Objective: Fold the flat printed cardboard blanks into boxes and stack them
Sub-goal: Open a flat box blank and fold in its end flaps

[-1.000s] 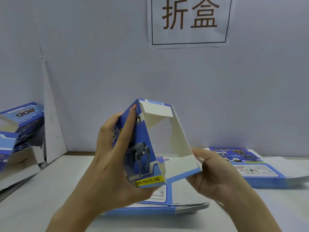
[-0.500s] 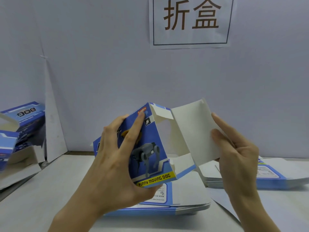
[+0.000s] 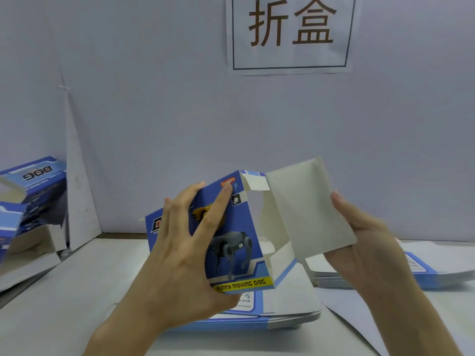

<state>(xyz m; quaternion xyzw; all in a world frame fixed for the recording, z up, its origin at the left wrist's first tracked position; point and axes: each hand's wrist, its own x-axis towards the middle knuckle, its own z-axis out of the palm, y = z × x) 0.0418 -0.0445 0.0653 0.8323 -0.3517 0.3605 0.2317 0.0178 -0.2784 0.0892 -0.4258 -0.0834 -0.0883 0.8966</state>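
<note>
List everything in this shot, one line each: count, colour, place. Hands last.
half-folded box: one, blue with a grey robot dog print, held up at centre
white flap: one, plain white, open at the box's right side
flat blanks: one stack, blue and white, on the table under the box
second stack of flat blanks: one, blue and white, table right
folded boxes: count unclear, blue, piled at the left edge
sign: one, white with brown characters, on the wall
table: one, white
wall: pale grey, behind
left hand: grips the box's printed face
right hand: at the flap's right edge, fingers hidden behind it
</note>
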